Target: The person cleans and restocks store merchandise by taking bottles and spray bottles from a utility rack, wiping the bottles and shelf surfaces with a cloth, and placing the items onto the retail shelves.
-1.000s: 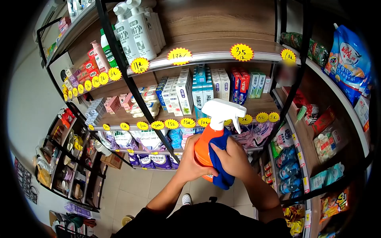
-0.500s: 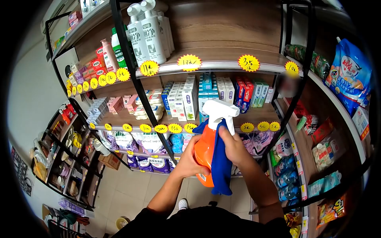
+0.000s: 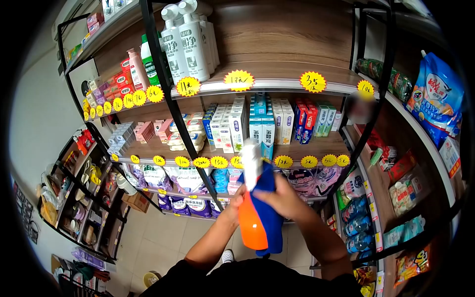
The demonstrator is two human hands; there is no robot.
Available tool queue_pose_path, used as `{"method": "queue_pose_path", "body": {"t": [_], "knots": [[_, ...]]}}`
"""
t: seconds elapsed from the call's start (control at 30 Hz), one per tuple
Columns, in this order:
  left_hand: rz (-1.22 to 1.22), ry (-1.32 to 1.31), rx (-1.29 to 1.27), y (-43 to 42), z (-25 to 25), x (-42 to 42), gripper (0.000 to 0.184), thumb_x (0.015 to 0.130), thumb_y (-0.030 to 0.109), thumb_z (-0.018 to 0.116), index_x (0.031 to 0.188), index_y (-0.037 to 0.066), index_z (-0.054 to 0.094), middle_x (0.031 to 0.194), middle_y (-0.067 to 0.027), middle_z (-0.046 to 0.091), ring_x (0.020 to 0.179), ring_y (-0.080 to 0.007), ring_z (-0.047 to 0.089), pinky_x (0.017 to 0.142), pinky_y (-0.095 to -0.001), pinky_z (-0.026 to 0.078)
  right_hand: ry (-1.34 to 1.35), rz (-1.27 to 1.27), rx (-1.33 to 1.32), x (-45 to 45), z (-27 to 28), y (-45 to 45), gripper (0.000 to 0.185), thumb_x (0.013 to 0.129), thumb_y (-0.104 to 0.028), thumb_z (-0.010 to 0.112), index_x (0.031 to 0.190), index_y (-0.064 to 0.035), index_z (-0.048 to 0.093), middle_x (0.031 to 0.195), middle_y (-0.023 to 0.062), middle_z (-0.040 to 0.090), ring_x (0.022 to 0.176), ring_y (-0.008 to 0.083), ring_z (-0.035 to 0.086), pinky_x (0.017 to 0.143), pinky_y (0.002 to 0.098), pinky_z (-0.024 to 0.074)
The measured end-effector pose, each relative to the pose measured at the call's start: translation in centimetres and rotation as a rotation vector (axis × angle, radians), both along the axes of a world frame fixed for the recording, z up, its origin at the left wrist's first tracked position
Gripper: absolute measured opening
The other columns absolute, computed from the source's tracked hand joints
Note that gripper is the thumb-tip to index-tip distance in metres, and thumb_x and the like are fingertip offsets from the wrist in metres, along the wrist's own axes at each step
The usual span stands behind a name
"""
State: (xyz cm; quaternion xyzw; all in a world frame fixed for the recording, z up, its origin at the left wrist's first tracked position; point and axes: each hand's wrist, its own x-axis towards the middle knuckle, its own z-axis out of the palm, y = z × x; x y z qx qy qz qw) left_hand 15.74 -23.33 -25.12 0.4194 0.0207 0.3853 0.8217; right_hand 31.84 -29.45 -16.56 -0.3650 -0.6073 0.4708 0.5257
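Observation:
An orange spray bottle (image 3: 251, 228) with a white trigger head (image 3: 251, 166) is held in front of my body, below the middle shelf. The head is smeared by motion. My left hand (image 3: 232, 210) grips the bottle's left side near its neck, its fingers partly hidden. On the other side, my right hand (image 3: 286, 199) presses a dark blue cloth (image 3: 275, 230) against the bottle. The cloth drapes down the bottle's right side. Behind the bottle, upright toothpaste boxes (image 3: 237, 126) stand on the middle shelf.
White pump bottles (image 3: 193, 49) stand on the upper shelf (image 3: 282, 70), whose edge bears yellow price tags. Bagged goods (image 3: 185, 178) fill the shelf below. A side rack at right holds a blue detergent bag (image 3: 435, 96) and blue bottles (image 3: 357, 225). A black post (image 3: 175, 114) rises at left.
The spray bottle has turned, so its head no longer points right, and it has dropped slightly. The cloth now covers more of its front. Both hands have shifted their hold.

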Motion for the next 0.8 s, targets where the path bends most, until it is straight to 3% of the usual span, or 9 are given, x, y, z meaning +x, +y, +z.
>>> {"method": "queue_pose_path", "body": {"t": [0.17,0.27,0.37,0.47,0.57,0.6,0.67,0.7,0.8], "knots": [[-0.114,-0.108,-0.137,0.6,-1.7,0.4,0.070,0.086,0.039,0.075,0.138,0.001,0.049,0.119,-0.0105,0.065,0.106,-0.0212,0.067,0.094,-0.0370,0.056,-0.385,-0.314,0.437,-2.8,-0.8,-4.1,0.069,0.076,-0.021,0.082,0.133,0.0015,0.049,0.118,0.0216,0.062,0.111,0.0326,0.064,0.099,0.0387,0.0479],[-0.215,-0.108,-0.285,-0.4,-2.5,0.2,0.052,0.097,0.034,0.062,0.136,0.002,0.052,0.117,-0.0100,0.066,0.103,-0.0204,0.067,0.092,-0.0366,0.056,-0.085,-0.246,0.233,-2.5,-1.2,-3.2,0.055,0.079,-0.016,0.078,0.126,0.0015,0.055,0.110,0.0190,0.068,0.102,0.0273,0.069,0.089,0.0385,0.0527],[0.020,0.116,-0.085,-0.3,-0.7,1.1,0.063,0.102,0.049,0.050,0.149,0.010,0.035,0.138,-0.0123,0.052,0.122,-0.0203,0.057,0.101,-0.0372,0.049,-0.059,-0.352,0.237,-0.7,0.4,-2.8,0.047,0.081,-0.014,0.078,0.122,0.0002,0.059,0.106,0.0139,0.071,0.096,0.0193,0.070,0.084,0.0351,0.0551],[-0.019,0.163,0.315,-1.0,1.1,-0.3,0.112,0.080,0.075,0.064,0.157,0.011,0.015,0.152,-0.0126,0.037,0.139,-0.0243,0.040,0.112,-0.0395,0.037,-0.077,-0.556,0.286,0.3,1.2,-2.5,0.044,0.081,-0.011,0.080,0.118,0.0015,0.060,0.102,0.0120,0.072,0.092,0.0160,0.070,0.082,0.0323,0.0559],[0.064,0.158,0.379,-2.2,1.2,0.6,0.121,0.074,0.073,0.072,0.158,0.009,0.014,0.154,-0.0132,0.033,0.141,-0.0248,0.038,0.115,-0.0403,0.033,-0.064,-0.598,0.266,1.0,1.3,-1.3,0.035,0.084,-0.010,0.077,0.113,0.0020,0.062,0.095,0.0111,0.072,0.086,0.0155,0.069,0.077,0.0315,0.0553],[0.028,0.105,0.257,-2.4,1.7,0.8,0.120,0.073,0.063,0.079,0.158,0.007,0.015,0.155,-0.0129,0.033,0.142,-0.0251,0.037,0.116,-0.0404,0.032,-0.065,-0.599,0.269,0.9,0.9,-0.9,0.035,0.084,-0.010,0.077,0.113,0.0020,0.062,0.095,0.0111,0.072,0.086,0.0155,0.069,0.077,0.0315,0.0553],[0.035,0.081,0.217,-2.4,1.7,0.9,0.118,0.074,0.060,0.080,0.158,0.007,0.016,0.155,-0.0129,0.033,0.142,-0.0254,0.037,0.116,-0.0404,0.032,0.021,-0.628,0.245,0.5,-0.4,-0.5,0.039,0.087,-0.013,0.073,0.120,0.0024,0.060,0.099,0.0127,0.071,0.089,0.0192,0.070,0.081,0.0334,0.0540],[0.042,0.059,0.178,-2.3,1.7,0.9,0.116,0.074,0.057,0.080,0.157,0.007,0.017,0.155,-0.0129,0.034,0.143,-0.0258,0.037,0.117,-0.0404,0.032,-0.063,-0.615,0.304,0.4,-1.1,-0.7,0.048,0.088,-0.012,0.068,0.133,0.0020,0.055,0.121,0.0191,0.065,0.108,0.0293,0.066,0.094,0.0378,0.0502],[0.000,-0.027,0.063,-2.3,0.5,0.5,0.110,0.077,0.051,0.080,0.157,0.006,0.018,0.154,-0.0145,0.036,0.141,-0.0272,0.040,0.116,-0.0423,0.034,-0.359,-0.609,0.616,-0.1,-1.0,-2.1,0.063,0.083,-0.010,0.066,0.143,-0.0018,0.049,0.153,0.0249,0.039,0.136,0.0450,0.044,0.111,0.0453,0.0373]]}}
